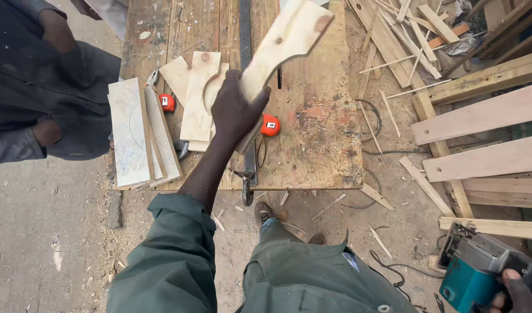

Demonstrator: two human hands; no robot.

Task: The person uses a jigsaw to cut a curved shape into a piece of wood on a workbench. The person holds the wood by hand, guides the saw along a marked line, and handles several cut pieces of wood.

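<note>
My left hand (234,110) is raised over the workbench and grips a pale, curved cut-out wooden piece (283,43) by its lower end. The piece points up and to the right. My right hand (512,290) is low at the bottom right corner, holding a teal power tool (477,269) down beside my leg; only some of its fingers show. Under the raised hand lie several more cut plywood shapes (196,93) on the worn wooden workbench (318,133).
Two red tape measures (270,125) (167,102) lie on the bench, with stacked boards (135,133) at its left edge. Another person in dark clothes (40,81) stands at left. Planks and offcuts (480,116) pile up at right. A black cable (393,269) trails on the sandy ground.
</note>
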